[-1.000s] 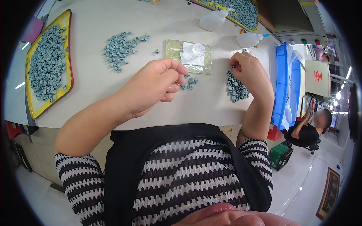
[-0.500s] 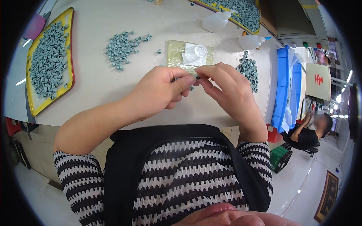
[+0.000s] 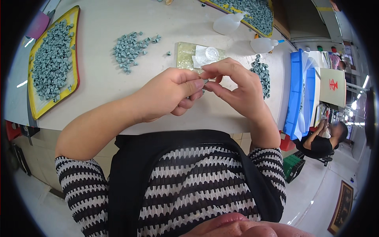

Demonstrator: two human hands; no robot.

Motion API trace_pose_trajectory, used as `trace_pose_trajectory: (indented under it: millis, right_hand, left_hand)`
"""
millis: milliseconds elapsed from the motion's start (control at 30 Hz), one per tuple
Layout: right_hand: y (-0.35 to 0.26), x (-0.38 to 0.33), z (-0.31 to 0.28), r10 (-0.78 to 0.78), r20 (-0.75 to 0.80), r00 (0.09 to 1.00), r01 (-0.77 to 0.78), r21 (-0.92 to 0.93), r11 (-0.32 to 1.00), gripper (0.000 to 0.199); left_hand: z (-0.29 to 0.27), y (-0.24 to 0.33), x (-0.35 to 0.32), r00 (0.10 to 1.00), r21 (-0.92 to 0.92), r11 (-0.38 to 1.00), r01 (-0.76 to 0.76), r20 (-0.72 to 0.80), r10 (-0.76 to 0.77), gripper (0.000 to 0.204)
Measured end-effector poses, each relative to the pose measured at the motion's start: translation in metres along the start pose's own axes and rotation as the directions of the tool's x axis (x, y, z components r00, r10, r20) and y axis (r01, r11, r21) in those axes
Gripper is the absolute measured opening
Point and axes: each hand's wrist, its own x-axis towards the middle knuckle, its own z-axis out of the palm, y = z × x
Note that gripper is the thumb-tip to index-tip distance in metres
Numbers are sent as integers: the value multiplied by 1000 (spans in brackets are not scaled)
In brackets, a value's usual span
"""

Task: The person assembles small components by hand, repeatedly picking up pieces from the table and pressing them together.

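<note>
Right hand (image 3: 239, 91) was over at the pile of grey-green bits (image 3: 261, 71) like 1 second ago, now it's meeting the left hand (image 3: 167, 93), whose fingertips pinch 1 tiny grey piece (image 3: 205, 81), so probably 2-handed work, can't tell if the right's gripping too.

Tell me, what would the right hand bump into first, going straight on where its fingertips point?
Probably the small grey piece at the fingertips of the left hand, then that hand itself; they look nearly touching, though the exact depth is hard to judge.
</note>
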Motion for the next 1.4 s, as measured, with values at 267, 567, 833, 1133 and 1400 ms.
trace_pose_trajectory:
  millis: [267,567,833,1133,1400]
  right_hand:
    - [-2,-1,9,-30,-12,999,28,-160,987,36]
    - [2,-4,-1,115,-3,993,-114,75,991,27]
    - [0,-3,0,123,-9,992,-120,183,976,27]
    - [9,1,-1,-136,-32,990,138,59,989,19]
    - [17,6,-5,-387,-28,922,370,-238,898,23]
  left_hand:
    - [3,-2,0,993,-12,999,30,-110,-31,25]
    - [2,0,-3,999,-77,997,-20,-51,16,31]
    - [4,1,-6,999,-126,991,-38,-18,36,28]
    - [1,6,-8,994,-196,978,71,91,-53,28]
    - [0,0,-3,998,-142,989,38,54,-31,29]
